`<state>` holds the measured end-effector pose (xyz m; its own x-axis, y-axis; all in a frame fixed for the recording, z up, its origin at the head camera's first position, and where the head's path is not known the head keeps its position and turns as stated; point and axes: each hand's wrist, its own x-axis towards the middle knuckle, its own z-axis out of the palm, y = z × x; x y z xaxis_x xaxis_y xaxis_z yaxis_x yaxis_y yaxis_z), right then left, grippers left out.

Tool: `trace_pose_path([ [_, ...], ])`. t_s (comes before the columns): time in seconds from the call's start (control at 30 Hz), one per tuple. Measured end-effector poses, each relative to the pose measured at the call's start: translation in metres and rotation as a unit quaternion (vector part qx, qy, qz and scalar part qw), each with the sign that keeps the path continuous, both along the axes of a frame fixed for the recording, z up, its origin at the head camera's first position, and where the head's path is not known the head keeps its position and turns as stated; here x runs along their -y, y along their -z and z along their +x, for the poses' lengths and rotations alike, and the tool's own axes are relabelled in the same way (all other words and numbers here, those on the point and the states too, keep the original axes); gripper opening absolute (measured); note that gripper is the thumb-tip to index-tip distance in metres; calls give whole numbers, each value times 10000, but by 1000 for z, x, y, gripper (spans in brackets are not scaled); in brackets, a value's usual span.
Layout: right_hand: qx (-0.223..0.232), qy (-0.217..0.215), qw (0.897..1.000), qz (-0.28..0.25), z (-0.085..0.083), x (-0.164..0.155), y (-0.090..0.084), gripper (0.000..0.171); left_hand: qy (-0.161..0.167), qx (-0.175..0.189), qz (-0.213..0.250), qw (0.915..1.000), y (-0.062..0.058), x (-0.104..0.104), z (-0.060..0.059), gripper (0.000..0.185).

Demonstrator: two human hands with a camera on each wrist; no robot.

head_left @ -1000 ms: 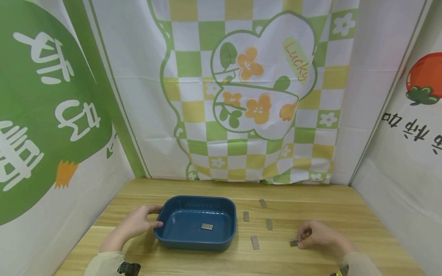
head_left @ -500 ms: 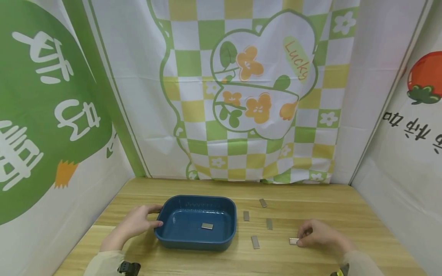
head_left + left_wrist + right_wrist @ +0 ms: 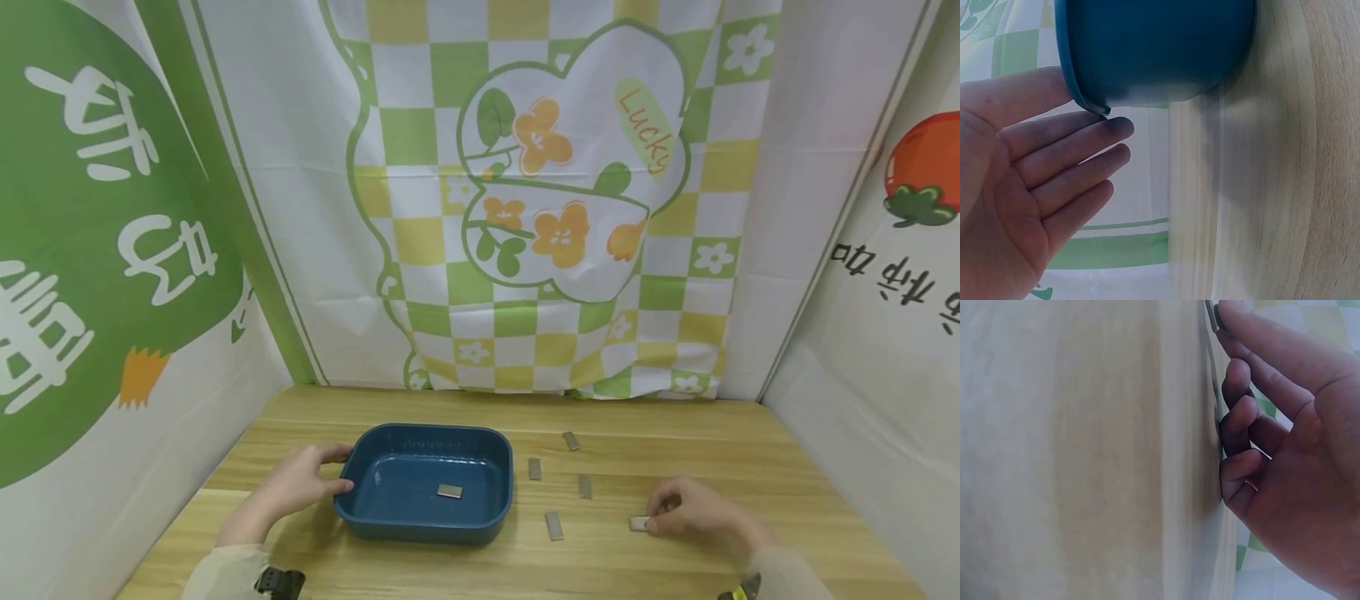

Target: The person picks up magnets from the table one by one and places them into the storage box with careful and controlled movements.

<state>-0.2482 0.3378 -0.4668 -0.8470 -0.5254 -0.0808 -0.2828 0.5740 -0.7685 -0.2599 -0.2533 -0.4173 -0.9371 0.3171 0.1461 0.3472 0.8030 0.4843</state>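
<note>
From the head view, a blue tray (image 3: 424,486) was seen on the wooden table (image 3: 675,450), with one small metal plate (image 3: 450,492) lying flat inside it and four loose plates (image 3: 554,526) scattered on the table between the tray and the right hand (image 3: 693,517). A fifth piece, the grey metal plate (image 3: 639,523), was pressed against the table at the tips of that hand, well apart from the tray on its right side.

How the fingers lay could only be told from the wrist views. In the right wrist view the plate (image 3: 1212,315) was touched by the forefinger at one end, while the other fingers (image 3: 1239,419) were curled with their tips on the wood; whether the thumb gripped it could not be told. In the left wrist view the left hand (image 3: 1019,187) was shown with fingers straight and relaxed, the tips resting under the rim of the tray (image 3: 1154,50), nothing being clasped.

The plate at the right hand was laid flat, its long axis running roughly left to right across the table, one short end pointed toward the tray and the other tucked beneath the fingertip.
</note>
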Motion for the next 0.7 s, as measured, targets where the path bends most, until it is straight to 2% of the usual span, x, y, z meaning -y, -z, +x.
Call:
trace_pose_path([
  [0.2,-42,-42,9998,-167,-2,-3,3,11,-26,-10,-26,10000,0,0,0,51],
  [0.4,-214,-54,9997,-104,-3,-5,4,10,-47,7,-53,10000,1,0,0,51],
  [0.7,-97,152,9997,-170,-1,-3,-1,13,-13,-16,-30,10000,2,1,-1,51],
])
